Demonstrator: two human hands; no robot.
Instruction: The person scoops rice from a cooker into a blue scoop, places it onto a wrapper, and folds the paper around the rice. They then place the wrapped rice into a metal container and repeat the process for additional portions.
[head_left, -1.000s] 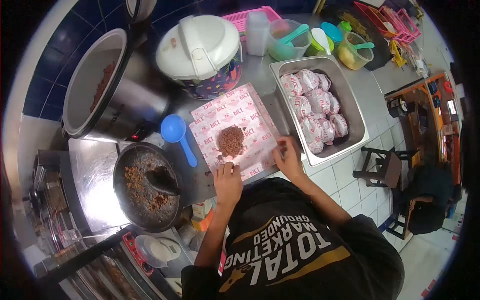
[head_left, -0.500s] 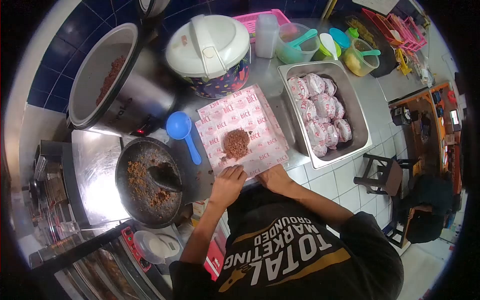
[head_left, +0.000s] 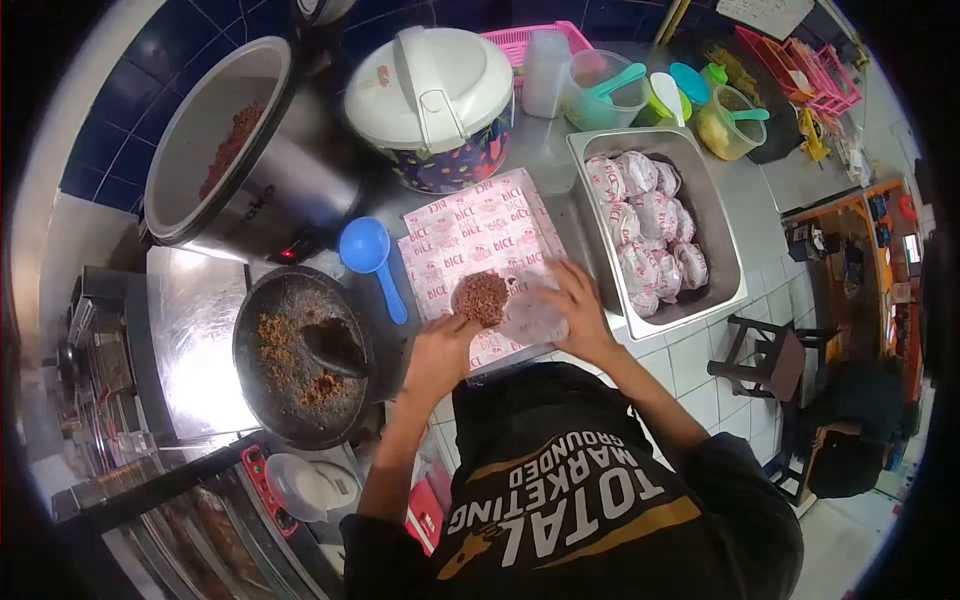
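Note:
A mound of reddish-brown rice [head_left: 482, 298] sits on a stack of printed wrapping paper [head_left: 470, 225] with red lettering. At the mound's near left side, my left hand [head_left: 440, 352] has its fingers closed on the near part of the top sheet. My right hand [head_left: 583, 312], smeared by motion, holds a raised, pale part of the same sheet [head_left: 532, 316] just right of the rice. Left of the stack lies a blue scoop [head_left: 364, 245]. Finished-looking wrapped paper bundles [head_left: 655, 215] fill part of a steel pan [head_left: 727, 262] to the right.
A stone mortar [head_left: 250, 375] with a dark pestle and crumbly paste stands left. Behind it is a large open rice cooker [head_left: 160, 190]; a lidded rice container [head_left: 430, 90] stands behind the paper. Several plastic tubs [head_left: 605, 95] line the back. A stool [head_left: 765, 360] stands on the tiled floor.
My right hand has risen from the paper's near edge, lifting part of the sheet up beside the rice. My left hand has shifted slightly toward the mound.

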